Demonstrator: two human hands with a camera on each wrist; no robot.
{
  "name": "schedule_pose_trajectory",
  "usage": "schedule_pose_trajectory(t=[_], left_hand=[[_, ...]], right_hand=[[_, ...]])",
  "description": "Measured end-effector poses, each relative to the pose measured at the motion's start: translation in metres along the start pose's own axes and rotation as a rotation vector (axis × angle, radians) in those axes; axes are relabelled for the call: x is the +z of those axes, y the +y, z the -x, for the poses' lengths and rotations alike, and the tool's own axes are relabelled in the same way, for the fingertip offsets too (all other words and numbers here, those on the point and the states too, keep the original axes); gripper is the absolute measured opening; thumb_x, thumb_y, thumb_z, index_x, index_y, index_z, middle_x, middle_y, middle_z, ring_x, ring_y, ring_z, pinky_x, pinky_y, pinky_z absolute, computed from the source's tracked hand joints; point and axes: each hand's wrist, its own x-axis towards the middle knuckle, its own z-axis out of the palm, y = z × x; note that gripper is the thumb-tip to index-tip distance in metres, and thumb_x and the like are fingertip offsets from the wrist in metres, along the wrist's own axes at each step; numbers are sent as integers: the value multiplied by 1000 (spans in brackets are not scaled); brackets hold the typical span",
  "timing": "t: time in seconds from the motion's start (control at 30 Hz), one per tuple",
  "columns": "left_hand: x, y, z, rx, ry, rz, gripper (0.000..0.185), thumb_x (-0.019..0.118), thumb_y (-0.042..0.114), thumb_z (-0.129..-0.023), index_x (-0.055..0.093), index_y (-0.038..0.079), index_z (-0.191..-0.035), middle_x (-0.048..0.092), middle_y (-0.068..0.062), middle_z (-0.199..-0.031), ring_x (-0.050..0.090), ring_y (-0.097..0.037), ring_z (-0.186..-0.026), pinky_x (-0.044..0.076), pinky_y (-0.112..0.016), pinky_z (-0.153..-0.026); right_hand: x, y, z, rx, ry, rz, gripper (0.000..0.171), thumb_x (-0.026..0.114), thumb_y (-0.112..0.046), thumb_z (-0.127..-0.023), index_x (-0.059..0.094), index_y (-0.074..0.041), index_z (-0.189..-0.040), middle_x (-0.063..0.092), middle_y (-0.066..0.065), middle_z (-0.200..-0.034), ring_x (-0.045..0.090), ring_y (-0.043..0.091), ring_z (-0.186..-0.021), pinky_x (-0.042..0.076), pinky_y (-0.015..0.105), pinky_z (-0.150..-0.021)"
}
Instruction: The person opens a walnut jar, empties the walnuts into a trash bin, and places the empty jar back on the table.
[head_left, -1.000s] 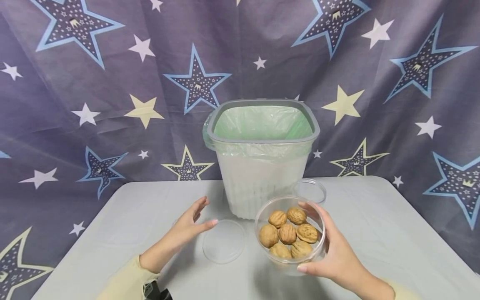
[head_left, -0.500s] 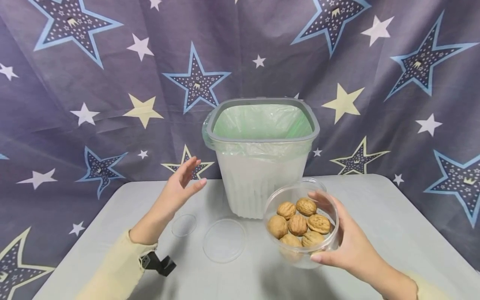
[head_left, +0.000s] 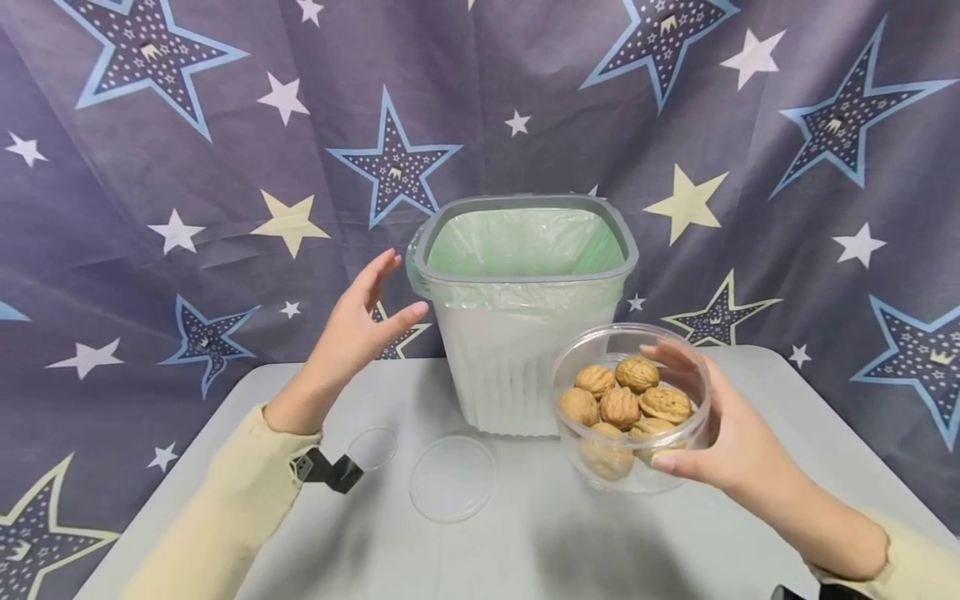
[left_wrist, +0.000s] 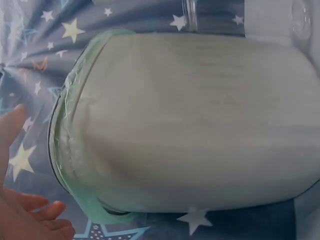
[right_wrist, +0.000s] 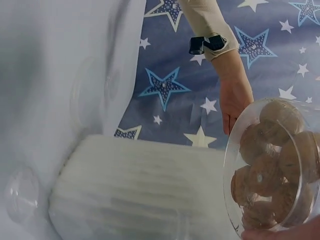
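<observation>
Since a moment ago both hands have risen: the right hand (head_left: 731, 446) has lifted the clear round plastic bowl of walnuts (head_left: 628, 404) off the pale grey bench (head_left: 525, 542), up beside the white ribbed bin with a green liner (head_left: 522, 308). Its grip is clamped on the bowl's wall, fingers curled round it. The left hand (head_left: 358, 329) hovers near the bin's left rim, grip apart, holding nothing. A flat clear round lid (head_left: 452, 479) lies on the bench below.
</observation>
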Motion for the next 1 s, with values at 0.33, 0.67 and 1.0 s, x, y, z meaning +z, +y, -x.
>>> schedule_pose_trajectory(t=[0.33,0.67,1.0], left_hand=[[4,15,-32,-23,-71,-38,81,68,35,-86,24,11,-150,28,-5,-153,20,-17,-142,18,-35,-116],[11,17,-58,-87,-125,-46,82,66,32,-86,22,6,-150,26,-11,-153,25,-23,-140,25,-40,-113],[17,17,-73,-78,-129,31,80,67,31,-86,25,8,-149,31,-11,-151,31,-26,-136,28,-40,-111]], right_hand=[[-28,-20,-21,65,64,146,97,76,14,-57,35,-9,-142,49,-3,-135,44,6,-121,37,9,-93],[-46,-37,-51,211,50,335,86,75,2,-71,31,-9,-144,45,-5,-134,45,2,-113,41,5,-82],[-52,-58,-102,279,83,356,78,73,-11,-79,29,-9,-144,41,5,-139,47,7,-108,40,7,-81]])
